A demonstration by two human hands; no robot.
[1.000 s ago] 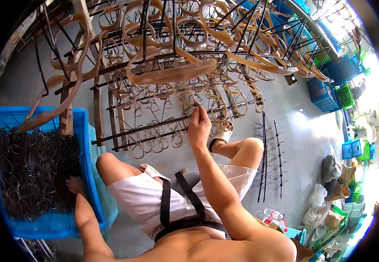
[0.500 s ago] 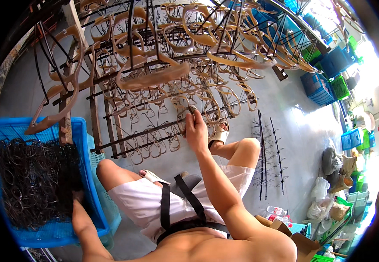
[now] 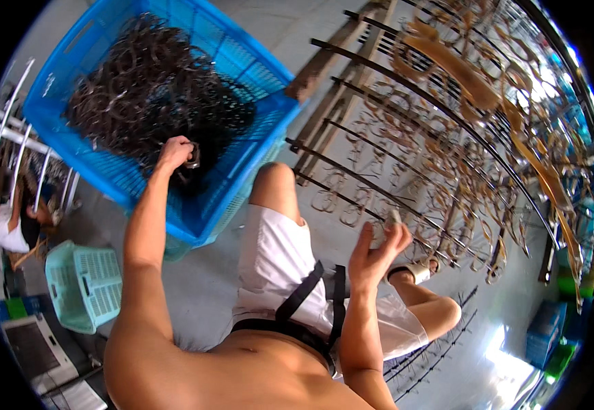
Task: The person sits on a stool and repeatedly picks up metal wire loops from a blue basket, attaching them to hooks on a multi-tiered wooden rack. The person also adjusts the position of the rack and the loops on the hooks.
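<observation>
Left hand (image 3: 176, 153) is gripping a dark ring in the blue crate (image 3: 256, 82) at 10 o'clock; right hand (image 3: 376, 251) is hovering open, empty. Rack (image 3: 406, 157) partly hung, crate mostly full.

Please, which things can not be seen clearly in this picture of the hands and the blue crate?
- Left hand, head view: its fingers close on a small dark piece, too small to identify.
- Right hand: blurred, and whether it holds anything is unclear.
- Blue crate: single dark rings merge into one tangle.
- Rack of frames: bent and overexposed toward the rim.
</observation>
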